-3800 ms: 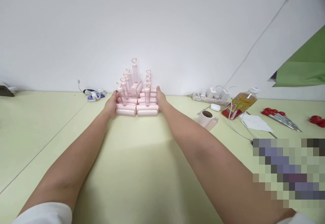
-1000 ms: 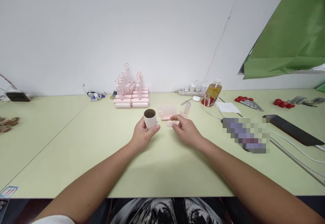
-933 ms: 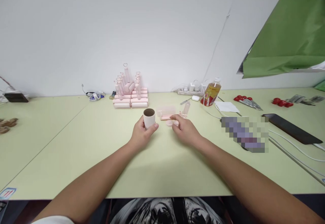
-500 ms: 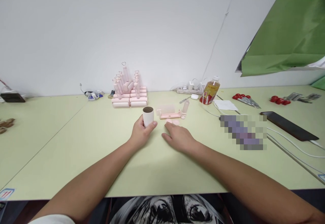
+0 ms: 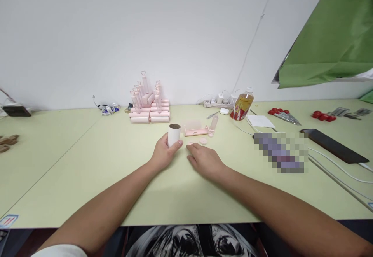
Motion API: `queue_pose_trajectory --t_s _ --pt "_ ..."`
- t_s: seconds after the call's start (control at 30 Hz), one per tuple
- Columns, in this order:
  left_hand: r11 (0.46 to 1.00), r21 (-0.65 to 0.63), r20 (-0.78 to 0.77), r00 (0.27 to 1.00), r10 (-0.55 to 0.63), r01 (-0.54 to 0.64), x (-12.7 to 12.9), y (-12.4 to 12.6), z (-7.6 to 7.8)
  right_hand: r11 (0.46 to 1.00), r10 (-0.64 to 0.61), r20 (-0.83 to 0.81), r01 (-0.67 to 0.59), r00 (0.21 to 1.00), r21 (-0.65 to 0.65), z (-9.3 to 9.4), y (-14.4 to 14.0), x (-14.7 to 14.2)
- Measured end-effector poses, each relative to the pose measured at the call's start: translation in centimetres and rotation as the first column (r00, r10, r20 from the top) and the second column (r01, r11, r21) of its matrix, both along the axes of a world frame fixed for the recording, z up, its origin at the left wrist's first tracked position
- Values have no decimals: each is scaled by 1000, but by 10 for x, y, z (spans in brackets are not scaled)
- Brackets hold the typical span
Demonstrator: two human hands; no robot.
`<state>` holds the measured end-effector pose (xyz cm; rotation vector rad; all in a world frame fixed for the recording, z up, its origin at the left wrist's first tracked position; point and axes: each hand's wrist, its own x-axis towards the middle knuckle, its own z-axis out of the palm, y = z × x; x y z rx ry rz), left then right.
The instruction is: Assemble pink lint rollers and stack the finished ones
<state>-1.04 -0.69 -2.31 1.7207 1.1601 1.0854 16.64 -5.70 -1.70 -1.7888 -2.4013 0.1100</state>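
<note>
My left hand (image 5: 165, 154) is wrapped around a white lint roller refill (image 5: 174, 136), held upright so its brown cardboard core shows at the top. To its right my right hand (image 5: 205, 159) lies low over the table, thumb apart from the fingers. Its fingertips are at a small pink end cap (image 5: 191, 143), mostly hidden by them; whether they press on it is unclear. Another round pink end cap (image 5: 203, 141) lies just beyond. Behind these rest an opened pink roller case (image 5: 196, 131) with a clear cover and a pink handle (image 5: 213, 125) with a clear sleeve.
Several pink lint rollers (image 5: 140, 119) are stacked by the wall, some with heart-topped handles upright. A drink bottle (image 5: 242, 104), a power strip (image 5: 218, 104), a white earphone case (image 5: 224, 111), red-handled tools (image 5: 281, 114) and a black phone (image 5: 333, 145) with cables occupy the right side.
The white refill in my left hand has shifted slightly right and tilted. My right fingertips have drawn back a little, uncovering one pink end cap while staying at the other.
</note>
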Motion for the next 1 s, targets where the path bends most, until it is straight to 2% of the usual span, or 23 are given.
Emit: queue_pose_trajectory --t_s 0.13,0.3,0.43,0.53,0.6,0.73,0.8,0.9,1.0 --pt "999 -10 -37 999 -35 35 1 -1 0 995 -18 -99 28 995 98 -1 12 8" --pt "996 -22 -87 992 -93 92 1 -4 1 998 44 -173 -49 984 -26 -3 23 13" --pt "993 -21 -114 987 -114 113 1 -5 2 1000 6 -400 4 917 22 -2 24 18" --pt "990 -18 -152 978 -141 140 1 -6 3 994 -66 -601 105 796 30 -1 25 23" --pt "987 -14 -182 970 -163 163 0 -7 3 990 -96 -734 141 673 0 1 24 26" --pt "971 -55 -231 943 -240 234 -1 -10 4 998 -41 -963 49 268 -29 7 20 23" --pt "957 -85 -248 924 -291 278 -1 -12 4 999 -33 -990 14 135 -31 9 16 18" --pt "947 -94 -276 906 -321 307 -1 -15 5 998 -66 -994 -11 86 -67 10 10 12" --pt "944 -93 -299 895 -331 318 0 -18 5 998 -35 -992 -42 124 -40 9 5 9"
